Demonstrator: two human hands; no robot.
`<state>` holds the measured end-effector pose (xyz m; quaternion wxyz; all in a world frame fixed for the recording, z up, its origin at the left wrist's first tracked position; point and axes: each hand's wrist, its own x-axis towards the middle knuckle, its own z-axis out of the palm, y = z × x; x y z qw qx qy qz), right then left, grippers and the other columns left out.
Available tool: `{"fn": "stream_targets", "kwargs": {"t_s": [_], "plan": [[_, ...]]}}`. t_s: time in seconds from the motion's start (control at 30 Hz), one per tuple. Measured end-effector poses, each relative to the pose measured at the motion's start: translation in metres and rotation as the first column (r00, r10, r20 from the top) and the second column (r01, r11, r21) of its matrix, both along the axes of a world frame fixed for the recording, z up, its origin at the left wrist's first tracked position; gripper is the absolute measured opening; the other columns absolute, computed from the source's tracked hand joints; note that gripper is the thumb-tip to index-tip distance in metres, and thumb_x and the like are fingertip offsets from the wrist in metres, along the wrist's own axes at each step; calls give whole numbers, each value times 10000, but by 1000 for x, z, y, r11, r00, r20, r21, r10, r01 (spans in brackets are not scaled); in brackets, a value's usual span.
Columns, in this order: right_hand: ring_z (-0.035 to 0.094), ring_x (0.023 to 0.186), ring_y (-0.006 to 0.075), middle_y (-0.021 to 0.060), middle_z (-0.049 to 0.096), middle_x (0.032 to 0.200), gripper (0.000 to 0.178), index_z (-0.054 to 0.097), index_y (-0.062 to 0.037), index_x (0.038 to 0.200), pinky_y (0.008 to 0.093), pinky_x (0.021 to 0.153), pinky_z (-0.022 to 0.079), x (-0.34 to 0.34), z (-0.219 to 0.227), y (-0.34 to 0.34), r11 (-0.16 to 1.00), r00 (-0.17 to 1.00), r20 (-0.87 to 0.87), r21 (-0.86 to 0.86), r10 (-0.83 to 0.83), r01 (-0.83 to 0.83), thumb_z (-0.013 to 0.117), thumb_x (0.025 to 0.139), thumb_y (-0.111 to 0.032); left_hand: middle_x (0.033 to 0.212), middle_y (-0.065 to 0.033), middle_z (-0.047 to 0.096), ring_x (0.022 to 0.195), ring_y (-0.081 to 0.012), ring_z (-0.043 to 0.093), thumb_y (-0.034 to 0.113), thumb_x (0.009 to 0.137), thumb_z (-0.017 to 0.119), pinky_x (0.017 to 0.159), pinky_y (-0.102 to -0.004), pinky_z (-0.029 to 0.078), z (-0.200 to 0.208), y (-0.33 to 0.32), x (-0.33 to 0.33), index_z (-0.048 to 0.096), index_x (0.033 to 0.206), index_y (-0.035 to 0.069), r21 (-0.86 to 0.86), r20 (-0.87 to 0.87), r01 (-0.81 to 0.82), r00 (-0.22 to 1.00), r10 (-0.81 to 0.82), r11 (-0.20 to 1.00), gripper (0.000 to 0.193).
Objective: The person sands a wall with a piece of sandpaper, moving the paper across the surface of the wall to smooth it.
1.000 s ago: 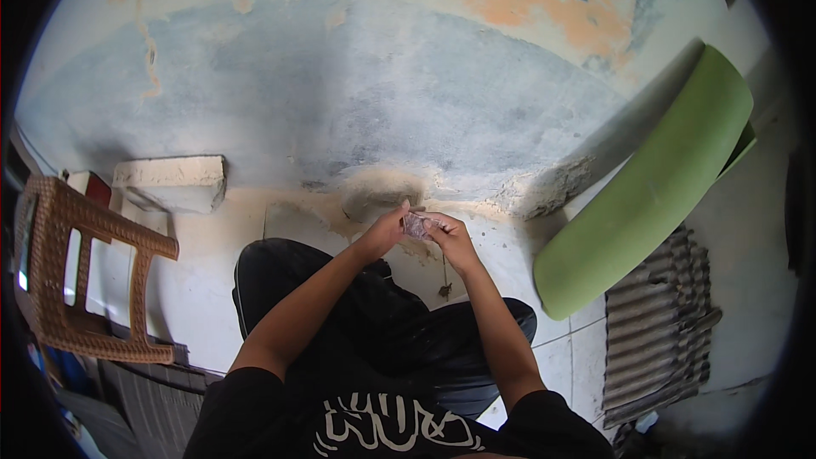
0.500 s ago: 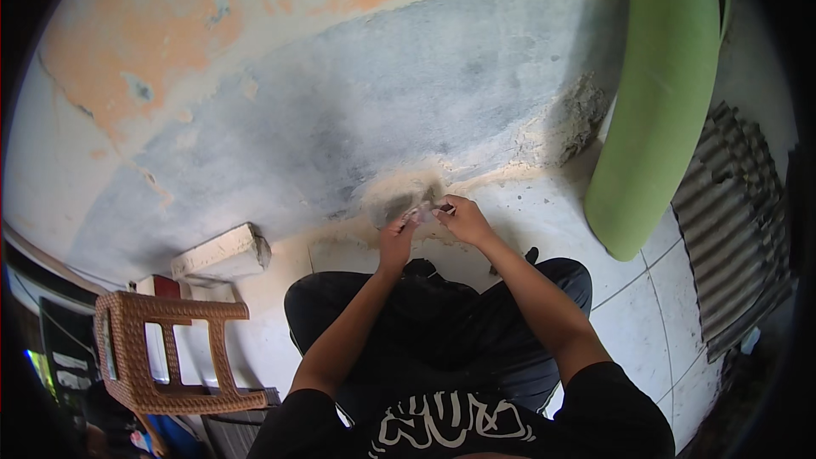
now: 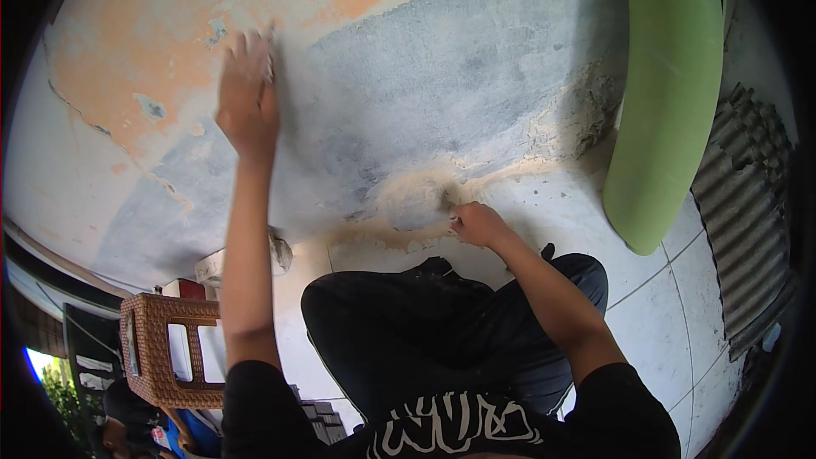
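My left hand (image 3: 246, 102) is raised to the wall at the upper left, fingers stretched upward and a little apart, blurred at the tips. Whitish dust or something pale shows along its index finger, too smeared to name. The wall (image 3: 382, 93) behind it has a large smooth grey patch beside peeling orange and cream paint. Low in front of me, my right hand (image 3: 478, 224) is closed, its fingers curled near the foot of the wall. Whatever those fingers hold, if anything, is hidden. Just left of that hand is a rounded pale patch (image 3: 412, 200) at the wall's base.
A brown woven-pattern plastic stool (image 3: 157, 348) lies at the left, near a pale block (image 3: 280, 257). A long green curved panel (image 3: 667, 119) leans at the right, with corrugated sheets (image 3: 748, 229) beyond it. Another person (image 3: 127, 421) is partly visible at the lower left.
My hands were together low at the wall, fingering something small and pale. The left has since gone up and left to the wall; the right stays low, slightly right of where it was.
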<state>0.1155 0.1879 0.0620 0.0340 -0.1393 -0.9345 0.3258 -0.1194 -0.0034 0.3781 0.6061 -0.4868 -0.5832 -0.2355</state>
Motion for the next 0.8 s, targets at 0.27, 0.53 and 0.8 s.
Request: {"fn": "stream_targets", "kwargs": {"t_s": [0.27, 0.53, 0.8], "plan": [[663, 1048, 382, 204, 703, 1071, 299, 702, -59, 1084, 479, 914, 531, 3, -1, -1, 999, 989, 146, 3, 33, -34, 653, 902, -290, 1316, -134, 652, 1286, -306, 581, 29, 873, 708, 1087, -477, 467, -26, 21, -41, 687, 1239, 46, -210, -131, -58, 991, 31, 976, 367], [664, 1063, 373, 203, 703, 1079, 317, 703, -55, 1081, 478, 921, 529, 2, -8, -3, 995, 968, 235, 26, 84, -92, 651, 907, -314, 1301, -119, 663, 1286, -269, 584, 0, 864, 658, 1110, -463, 464, -93, 18, -31, 688, 1207, 18, -425, -62, -20, 998, -7, 905, 345], [661, 1091, 369, 211, 701, 1113, 374, 716, -45, 1075, 463, 947, 524, 12, -25, 14, 996, 946, 320, 55, 55, -76, 677, 895, -370, 1308, -102, 661, 1297, -242, 576, -40, 843, 588, 1123, -401, 460, -121, 1, -15, 694, 1162, -5, -706, -51, -2, 997, -49, 708, 339]]}}
